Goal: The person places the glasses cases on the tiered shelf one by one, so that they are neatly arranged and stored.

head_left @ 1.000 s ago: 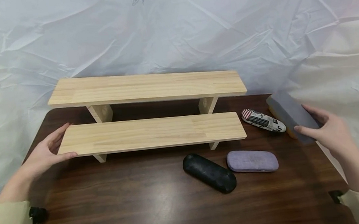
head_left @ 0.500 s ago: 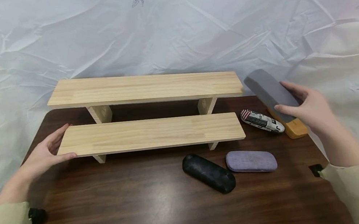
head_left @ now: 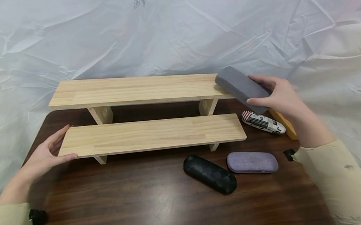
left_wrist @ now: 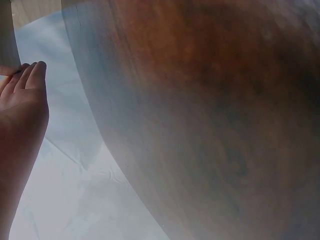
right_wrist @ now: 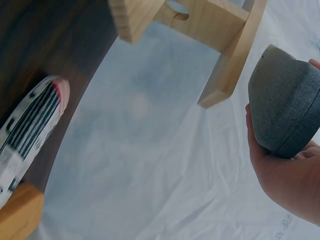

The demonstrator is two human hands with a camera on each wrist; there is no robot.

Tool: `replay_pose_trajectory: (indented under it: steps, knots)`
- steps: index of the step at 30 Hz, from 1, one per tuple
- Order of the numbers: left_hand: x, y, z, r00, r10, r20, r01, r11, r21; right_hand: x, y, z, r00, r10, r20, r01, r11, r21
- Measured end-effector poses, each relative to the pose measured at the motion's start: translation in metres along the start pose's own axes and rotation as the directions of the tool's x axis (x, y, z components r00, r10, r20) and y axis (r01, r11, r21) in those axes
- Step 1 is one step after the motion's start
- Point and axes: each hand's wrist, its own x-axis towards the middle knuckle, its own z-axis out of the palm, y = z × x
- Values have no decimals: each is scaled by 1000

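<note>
Case (head_left: 242,89) clamped, right fingers (head_left: 260,78); upper shelf (head_left: 132,90) edge seemingly near; lower shelf (head_left: 151,134) clamped, left fingers (head_left: 58,135)

We see the left hand (left_wrist: 25,102) at the left edge, fingers side by side, tips touching the lower end of a pale wooden board (left_wrist: 7,37). More pale wood (left_wrist: 37,10) at top left. Brown table (left_wrist: 210,130), blurry, fills most of our view, its edge curved. Creased white sheet (left_wrist: 75,200) between hand and table.
</note>
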Motion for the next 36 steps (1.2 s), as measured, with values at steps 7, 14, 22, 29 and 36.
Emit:
replay_pose_trajectory:
  steps: [7, 14, 22, 29, 36]
  knots:
    - [-1, 1, 0, 1000, -12, 7, 12, 1000, 5, 20, -23, 19, 996, -50, 74, 50, 999, 1]
    - [-1, 1, -1, 1000, -7, 8, 7, 1000, 2, 36, -44, 45, 982, -98, 161, 89, 994, 59]
    - [0, 2, -1, 1000, -10, 7, 10, 1000, 9, 52, -62, 69, 967, -133, 219, 125, 991, 52]
    - [-1, 3, -3, 1000, -21, 8, 21, 1000, 18, 70, -79, 91, 952, -176, 251, 160, 984, 82]
    - [-1, 3, -2, 1000, 14, 4, -14, 1000, 15, 87, -94, 113, 934, -231, 272, 197, 969, 147]
